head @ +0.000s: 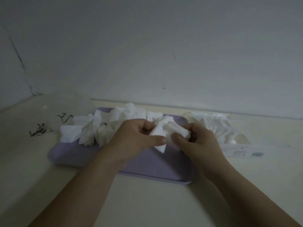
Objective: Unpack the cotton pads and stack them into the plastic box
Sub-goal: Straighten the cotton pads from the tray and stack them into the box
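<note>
A lilac plastic tray (pixel 147 167) lies on the cream counter in front of me. Loose white cotton pads (pixel 91 130) are piled untidily along its far and left side. Above the tray's middle, my left hand (pixel 131 140) and my right hand (pixel 196 143) both pinch a small bundle of white cotton pads (pixel 165 130); one pad hangs down between the thumbs. A clear plastic package (pixel 218 128) with more white pads lies to the right of the tray, against the wall.
Thin dark strips (pixel 41 128) lie scattered on the counter to the left. A white wall rises right behind the tray. The package's printed flap (pixel 242 151) lies flat at the right.
</note>
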Available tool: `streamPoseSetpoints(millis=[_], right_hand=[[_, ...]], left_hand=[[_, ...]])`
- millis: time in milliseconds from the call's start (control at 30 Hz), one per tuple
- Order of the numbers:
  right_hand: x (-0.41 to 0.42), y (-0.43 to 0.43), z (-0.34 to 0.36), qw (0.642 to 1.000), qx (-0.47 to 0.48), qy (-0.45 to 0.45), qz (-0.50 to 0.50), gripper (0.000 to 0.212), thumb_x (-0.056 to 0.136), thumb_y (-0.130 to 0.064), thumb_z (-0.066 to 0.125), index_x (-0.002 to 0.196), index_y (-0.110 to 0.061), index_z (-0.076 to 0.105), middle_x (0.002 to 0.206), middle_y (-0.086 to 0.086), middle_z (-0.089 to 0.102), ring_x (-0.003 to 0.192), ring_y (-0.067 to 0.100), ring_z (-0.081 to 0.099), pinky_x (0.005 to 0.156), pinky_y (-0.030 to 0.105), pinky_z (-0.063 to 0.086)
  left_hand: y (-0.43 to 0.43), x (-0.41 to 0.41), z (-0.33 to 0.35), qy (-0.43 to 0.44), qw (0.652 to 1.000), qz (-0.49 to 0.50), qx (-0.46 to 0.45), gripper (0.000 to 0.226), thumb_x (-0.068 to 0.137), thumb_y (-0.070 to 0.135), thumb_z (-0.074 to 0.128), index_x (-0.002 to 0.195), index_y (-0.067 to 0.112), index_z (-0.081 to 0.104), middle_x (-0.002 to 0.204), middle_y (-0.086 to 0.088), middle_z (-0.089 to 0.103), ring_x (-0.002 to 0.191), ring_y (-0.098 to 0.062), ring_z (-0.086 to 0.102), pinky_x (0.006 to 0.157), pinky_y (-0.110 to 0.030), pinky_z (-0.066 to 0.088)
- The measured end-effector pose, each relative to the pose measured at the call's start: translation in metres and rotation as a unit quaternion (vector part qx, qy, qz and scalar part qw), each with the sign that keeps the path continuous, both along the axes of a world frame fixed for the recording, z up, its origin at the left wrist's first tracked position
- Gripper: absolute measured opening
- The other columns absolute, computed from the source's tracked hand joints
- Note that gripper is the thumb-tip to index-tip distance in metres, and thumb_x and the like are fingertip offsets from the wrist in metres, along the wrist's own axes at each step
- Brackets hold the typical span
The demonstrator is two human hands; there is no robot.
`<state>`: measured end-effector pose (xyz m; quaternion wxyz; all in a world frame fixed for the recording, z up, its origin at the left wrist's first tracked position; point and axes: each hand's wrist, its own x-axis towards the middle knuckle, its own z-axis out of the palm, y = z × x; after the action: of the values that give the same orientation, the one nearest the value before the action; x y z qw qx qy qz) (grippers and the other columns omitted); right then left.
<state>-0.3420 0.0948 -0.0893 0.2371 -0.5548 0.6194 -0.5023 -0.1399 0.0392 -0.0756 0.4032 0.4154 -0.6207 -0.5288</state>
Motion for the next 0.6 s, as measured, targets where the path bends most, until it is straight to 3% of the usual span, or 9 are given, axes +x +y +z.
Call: streamPoseSetpoints(millis=[67, 200, 267, 367, 433, 500, 600], right_hand=[[-0.002, 0.0, 0.0, 0.999, 0.006, -0.031, 0.006, 0.015, 0.087, -0.025, 0.083, 0.085, -0.014, 0.073, 0.075, 0.011, 0.074, 0.065, 0.024, 0.068, 0.069, 0.054, 0.058], [-0.005, 0.001, 0.0, 0.997, -0.01, -0.071, 0.002, 0.009, 0.089, -0.023, 0.082, 0.088, -0.017, 0.076, 0.07, 0.006, 0.073, 0.059, 0.011, 0.063, 0.061, 0.04, 0.053], [-0.005, 0.002, -0.001, 0.998, -0.008, -0.068, 0.011, 0.01, 0.089, -0.025, 0.083, 0.088, -0.017, 0.076, 0.072, 0.009, 0.073, 0.06, 0.012, 0.062, 0.062, 0.041, 0.052], [-0.005, 0.003, 0.001, 0.995, 0.002, -0.081, 0.052, 0.015, 0.087, -0.026, 0.086, 0.086, -0.014, 0.078, 0.068, 0.01, 0.07, 0.062, 0.012, 0.058, 0.062, 0.038, 0.048], [-0.006, 0.004, 0.002, 0.994, 0.007, -0.088, 0.07, 0.017, 0.085, -0.028, 0.087, 0.084, -0.014, 0.08, 0.064, -0.001, 0.068, 0.061, 0.009, 0.056, 0.062, 0.032, 0.045], [-0.007, 0.005, 0.003, 0.993, 0.01, -0.085, 0.077, 0.019, 0.085, -0.033, 0.087, 0.081, -0.016, 0.08, 0.061, -0.008, 0.065, 0.059, 0.006, 0.055, 0.061, 0.029, 0.044], [-0.007, 0.004, 0.002, 0.993, 0.009, -0.09, 0.082, 0.02, 0.086, -0.033, 0.086, 0.082, -0.015, 0.081, 0.064, -0.003, 0.065, 0.062, 0.011, 0.053, 0.064, 0.036, 0.042]], left_hand=[[0.006, -0.004, 0.001, 0.035, 0.999, -0.029, 0.02, 0.033, 0.073, 0.001, 0.089, 0.102, 0.008, 0.075, 0.091, -0.002, 0.08, 0.077, -0.006, 0.071, 0.063, -0.015, 0.051], [0.004, -0.003, 0.005, 0.144, 0.986, -0.064, 0.06, 0.062, 0.066, -0.004, 0.086, 0.122, 0.015, 0.067, 0.113, -0.008, 0.076, 0.104, -0.019, 0.074, 0.085, -0.032, 0.059], [0.003, -0.001, 0.005, 0.138, 0.986, -0.072, 0.061, 0.066, 0.062, -0.004, 0.089, 0.121, 0.015, 0.067, 0.117, -0.011, 0.074, 0.106, -0.022, 0.073, 0.088, -0.036, 0.06], [0.007, -0.001, 0.005, 0.084, 0.992, -0.084, 0.036, 0.044, 0.058, 0.008, 0.093, 0.097, 0.014, 0.073, 0.106, -0.013, 0.077, 0.099, -0.023, 0.073, 0.089, -0.035, 0.06], [0.01, -0.002, 0.005, 0.09, 0.991, -0.093, 0.033, 0.031, 0.061, 0.013, 0.089, 0.088, 0.018, 0.075, 0.098, -0.01, 0.077, 0.095, -0.02, 0.072, 0.086, -0.031, 0.059], [0.01, -0.002, 0.007, 0.118, 0.986, -0.112, 0.031, 0.024, 0.068, 0.01, 0.084, 0.09, 0.015, 0.074, 0.098, -0.008, 0.075, 0.095, -0.018, 0.071, 0.083, -0.027, 0.058], [0.013, -0.001, 0.009, 0.139, 0.978, -0.153, 0.043, 0.022, 0.083, -0.002, 0.072, 0.097, 0.014, 0.076, 0.103, -0.008, 0.077, 0.1, -0.018, 0.072, 0.085, -0.026, 0.058]])
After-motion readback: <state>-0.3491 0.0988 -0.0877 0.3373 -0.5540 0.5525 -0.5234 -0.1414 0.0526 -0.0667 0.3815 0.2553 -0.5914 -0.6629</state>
